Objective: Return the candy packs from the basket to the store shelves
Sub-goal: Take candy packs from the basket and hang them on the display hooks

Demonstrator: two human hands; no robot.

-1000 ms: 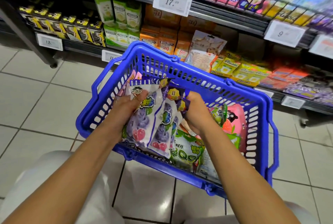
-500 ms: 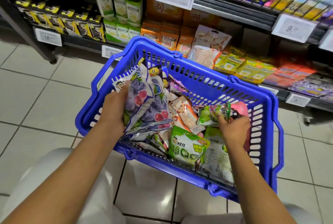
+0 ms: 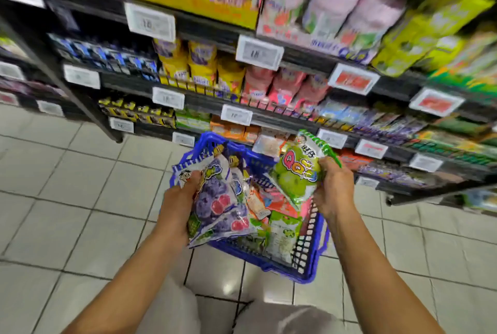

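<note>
The left hand [image 3: 179, 200] grips a fanned bunch of purple grape-printed plastic candy packs [image 3: 218, 203], thumb curled over the top edge, fingers hidden behind; the bunch is held over the left side of the blue slotted plastic shopping basket [image 3: 309, 247]. The right hand [image 3: 334, 188] clutches a green apple-printed plastic candy pack [image 3: 298, 172] by its right edge, fingers curled round it, lifted above the basket's far right corner. Inside the basket lie more loose packs, among them an orange-and-white pack [image 3: 258, 203] and a green-and-white pack [image 3: 283, 234], heaped against one another. The basket sits on a floor of pale square tiles with dark grout [image 3: 67, 199], directly in front of the person's light-trousered knees [image 3: 172, 309]. Beyond it rise dark metal store shelves [image 3: 204, 103] crowded with yellow, pink, blue and lime bags and boxes, each tier edged with white price tags [image 3: 259, 52], a few red ones to the right. The upper shelves are blurred.
</note>
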